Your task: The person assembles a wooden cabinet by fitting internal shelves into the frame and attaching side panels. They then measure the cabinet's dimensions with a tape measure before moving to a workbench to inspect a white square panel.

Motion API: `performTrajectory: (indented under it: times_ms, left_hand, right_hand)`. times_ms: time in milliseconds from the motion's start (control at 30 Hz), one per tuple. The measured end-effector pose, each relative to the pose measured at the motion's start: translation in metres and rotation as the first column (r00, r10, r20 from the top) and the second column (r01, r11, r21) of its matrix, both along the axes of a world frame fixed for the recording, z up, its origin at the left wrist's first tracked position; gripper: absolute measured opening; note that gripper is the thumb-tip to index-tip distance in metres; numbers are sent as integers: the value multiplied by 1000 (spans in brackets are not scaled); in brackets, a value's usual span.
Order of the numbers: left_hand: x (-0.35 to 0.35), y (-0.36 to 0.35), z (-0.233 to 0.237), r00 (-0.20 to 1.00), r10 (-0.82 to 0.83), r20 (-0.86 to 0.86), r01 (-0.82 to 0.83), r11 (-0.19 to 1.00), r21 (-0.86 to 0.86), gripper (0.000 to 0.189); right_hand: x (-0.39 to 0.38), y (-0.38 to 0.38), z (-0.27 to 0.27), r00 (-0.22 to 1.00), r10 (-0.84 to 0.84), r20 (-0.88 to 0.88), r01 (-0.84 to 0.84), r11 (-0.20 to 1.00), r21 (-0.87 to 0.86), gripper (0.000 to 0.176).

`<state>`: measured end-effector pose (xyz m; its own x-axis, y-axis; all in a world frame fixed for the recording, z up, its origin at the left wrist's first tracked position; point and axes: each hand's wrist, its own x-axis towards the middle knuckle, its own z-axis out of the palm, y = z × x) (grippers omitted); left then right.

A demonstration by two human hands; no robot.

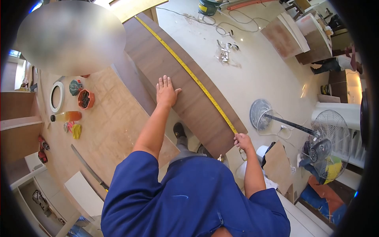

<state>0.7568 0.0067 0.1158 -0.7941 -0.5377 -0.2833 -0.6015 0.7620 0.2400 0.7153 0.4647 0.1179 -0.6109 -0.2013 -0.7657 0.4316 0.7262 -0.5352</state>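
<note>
One yellow tape measure (196,80) stretched lengthwise across the brown panel (191,112), folks. Right hand's (242,142) fingers are pinching it at the near end; left hand's (166,95) flat on the panel, thumb out, fingers slightly spread.

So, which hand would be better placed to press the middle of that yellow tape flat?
Probably the left hand: it lies palm down on the wooden board, beside the tape, and holds nothing. The right hand is gripping the tape's near end.
</note>
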Motion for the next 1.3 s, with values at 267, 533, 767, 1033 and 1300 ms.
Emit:
performTrajectory:
  times_ms: [267,533,767,1033,1300]
  left_hand:
    - [-11,30,-2,996,48,81,-46,999,-20,89]
    - [2,30,-5,999,38,-26,-38,999,17,95]
    - [-1,29,-2,999,-49,0,49,998,-43,103]
    - [-4,31,-15,980,-159,119,173,977,-126,106]
    - [-12,30,-17,958,-146,249,181,975,-126,109]
  right_hand:
    - [-4,1,-2,997,-69,21,69,998,12,34]
    - [10,21,7,988,-149,-42,151,988,44,28]
    - [3,24,12,994,23,-111,-11,994,111,34]
    - [-6,45,14,997,-23,-79,34,990,134,39]
    - [-16,64,-4,999,-22,38,21,1000,16,31]
